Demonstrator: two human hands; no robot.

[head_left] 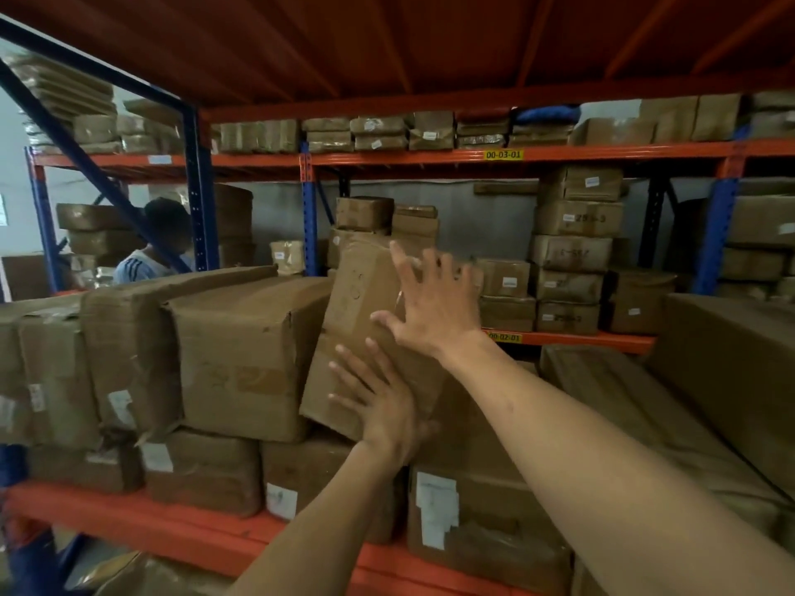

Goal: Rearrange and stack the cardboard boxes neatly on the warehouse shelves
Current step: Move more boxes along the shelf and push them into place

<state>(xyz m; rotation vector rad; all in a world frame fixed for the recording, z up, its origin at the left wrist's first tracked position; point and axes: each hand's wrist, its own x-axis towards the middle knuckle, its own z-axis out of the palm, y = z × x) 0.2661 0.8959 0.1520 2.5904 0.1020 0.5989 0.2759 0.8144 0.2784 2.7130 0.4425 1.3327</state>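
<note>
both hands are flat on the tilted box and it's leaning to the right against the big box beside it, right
Not quite. In the head view both hands, left hand and right hand, lie flat on the tilted box, but the big box beside it stands to its left, not its right.

Two bare hands were in view, the left hand (383, 406) and the right hand (434, 303), both flat against one tilted cardboard box (365, 324). One other person (150, 247) stood behind the racking at left. Two yellow shelf labels showed, the upper label (503, 155) and the lower label (504, 337). One blue bundle (546, 113) lay on the top far shelf. The brown cardboard boxes on the shelves ran to several dozen, too many to count exactly.
</note>
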